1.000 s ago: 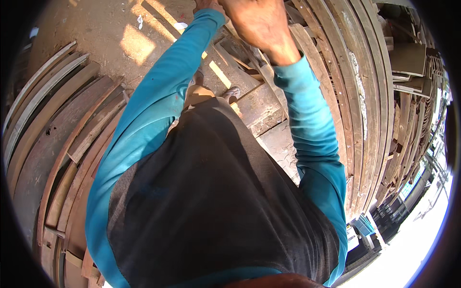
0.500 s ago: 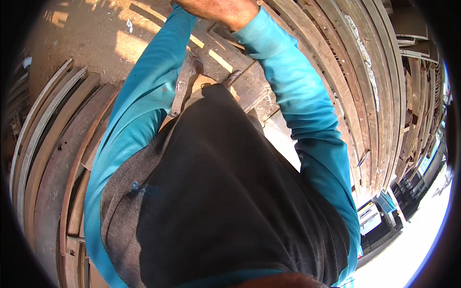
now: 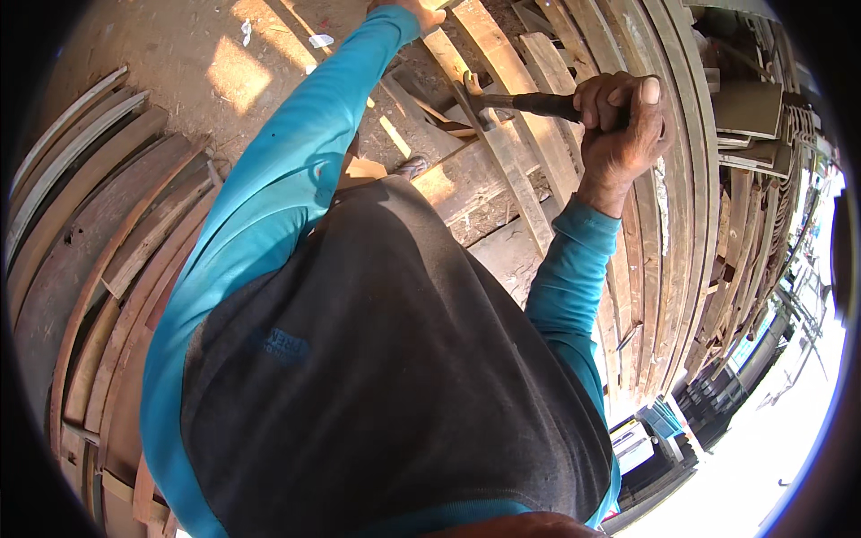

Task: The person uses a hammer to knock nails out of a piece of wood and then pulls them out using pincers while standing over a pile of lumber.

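My right hand [image 3: 623, 121] is closed around the dark handle of a claw hammer [image 3: 502, 103]. The hammer head hangs over a long pale wooden plank [image 3: 511, 179] that runs away from me. My left hand [image 3: 414, 11] reaches to the top edge of the picture and rests on the far end of a plank; only part of it shows, so its grip is unclear. Both arms wear bright blue sleeves, and my dark shirt fills the middle of the view.
Worn planks [image 3: 664, 224] lie stacked side by side on the right. More curved-looking boards [image 3: 99, 233] lie on the left. Bare dirt ground [image 3: 179, 63] with sun patches is at the upper left. A foot in a sandal [image 3: 413, 166] shows below the planks.
My right hand has come down and to the right from the top edge, now fully in view with the hammer. The view has tilted, showing more planks ahead.
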Demonstrator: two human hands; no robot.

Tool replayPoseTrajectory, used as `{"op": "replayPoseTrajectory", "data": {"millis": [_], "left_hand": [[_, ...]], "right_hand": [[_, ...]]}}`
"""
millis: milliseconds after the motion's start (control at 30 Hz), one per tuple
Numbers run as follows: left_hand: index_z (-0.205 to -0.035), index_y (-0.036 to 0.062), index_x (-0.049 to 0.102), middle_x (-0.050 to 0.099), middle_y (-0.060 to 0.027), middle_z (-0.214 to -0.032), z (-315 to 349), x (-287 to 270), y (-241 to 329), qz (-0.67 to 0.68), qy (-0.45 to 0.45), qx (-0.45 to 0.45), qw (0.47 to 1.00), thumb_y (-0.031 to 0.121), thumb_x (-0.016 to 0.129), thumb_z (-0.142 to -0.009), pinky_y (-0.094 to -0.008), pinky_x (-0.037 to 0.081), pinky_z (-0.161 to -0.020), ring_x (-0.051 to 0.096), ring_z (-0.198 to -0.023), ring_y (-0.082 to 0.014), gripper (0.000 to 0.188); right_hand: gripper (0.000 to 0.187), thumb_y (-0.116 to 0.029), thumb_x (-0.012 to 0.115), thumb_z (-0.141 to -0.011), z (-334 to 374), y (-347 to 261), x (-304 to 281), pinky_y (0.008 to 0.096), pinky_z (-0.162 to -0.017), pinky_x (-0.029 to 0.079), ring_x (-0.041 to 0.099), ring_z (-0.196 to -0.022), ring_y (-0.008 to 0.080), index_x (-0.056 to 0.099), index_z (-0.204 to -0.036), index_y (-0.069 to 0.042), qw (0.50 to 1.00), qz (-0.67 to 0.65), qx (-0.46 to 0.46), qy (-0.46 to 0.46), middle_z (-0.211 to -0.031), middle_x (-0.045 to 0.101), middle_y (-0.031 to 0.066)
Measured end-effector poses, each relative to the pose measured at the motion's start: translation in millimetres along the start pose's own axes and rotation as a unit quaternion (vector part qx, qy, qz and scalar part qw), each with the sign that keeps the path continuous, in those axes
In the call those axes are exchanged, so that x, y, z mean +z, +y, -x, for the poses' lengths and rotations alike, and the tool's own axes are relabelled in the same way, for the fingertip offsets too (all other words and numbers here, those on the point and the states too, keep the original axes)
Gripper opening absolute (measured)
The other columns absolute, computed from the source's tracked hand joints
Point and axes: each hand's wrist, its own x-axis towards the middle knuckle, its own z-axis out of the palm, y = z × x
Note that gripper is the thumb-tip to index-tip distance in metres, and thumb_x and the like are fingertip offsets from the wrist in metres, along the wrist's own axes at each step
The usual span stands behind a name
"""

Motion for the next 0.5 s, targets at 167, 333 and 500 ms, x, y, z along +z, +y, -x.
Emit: {"op": "replayPoseTrajectory", "data": {"millis": [167, 333, 500], "left_hand": [[-0.128, 0.0087, 0.057, 0.066, -0.0128, -0.125, 100.6, -63.3, -15.9, 0.279, -0.116, -0.073, 0.950, 0.042, 0.082, -0.077, -0.0415, 0.051, -0.099, 0.063, -0.118, -0.0328, 0.065], [-0.128, 0.0102, 0.052, 0.066, -0.0180, -0.119, 216.7, -72.3, -41.5, 0.184, -0.282, 0.057, 0.940, 0.044, 0.083, -0.072, -0.0469, 0.053, -0.090, 0.065, -0.107, -0.0394, 0.072], [-0.134, 0.0086, 0.050, 0.064, -0.0180, -0.114, 235.3, -53.8, 14.5, 0.120, -0.321, 0.096, 0.934, 0.046, 0.080, -0.073, -0.0479, 0.054, -0.089, 0.066, -0.106, -0.0374, 0.078]], "right_hand": [[0.043, -0.036, 0.064, -0.100, -56.4, 9.3, 24.2, 0.0302, -0.048, 0.037, 0.039, -0.046, 0.0128, 0.050, -0.072, -0.007, 0.995, 0.056, 0.079, -0.026, -0.055, 0.039, 0.0006], [0.044, -0.040, 0.062, -0.101, -126.2, 25.6, 93.3, 0.0271, -0.044, 0.032, 0.037, -0.045, 0.0100, 0.048, -0.069, -0.012, 0.961, 0.185, 0.175, -0.108, -0.056, 0.037, -0.0032], [0.043, -0.038, 0.062, -0.101, -154.9, 97.2, 173.9, 0.0303, -0.044, 0.033, 0.039, -0.045, 0.0127, 0.050, -0.069, -0.012, 0.896, 0.303, 0.231, -0.226, -0.056, 0.041, -0.0011]]}}
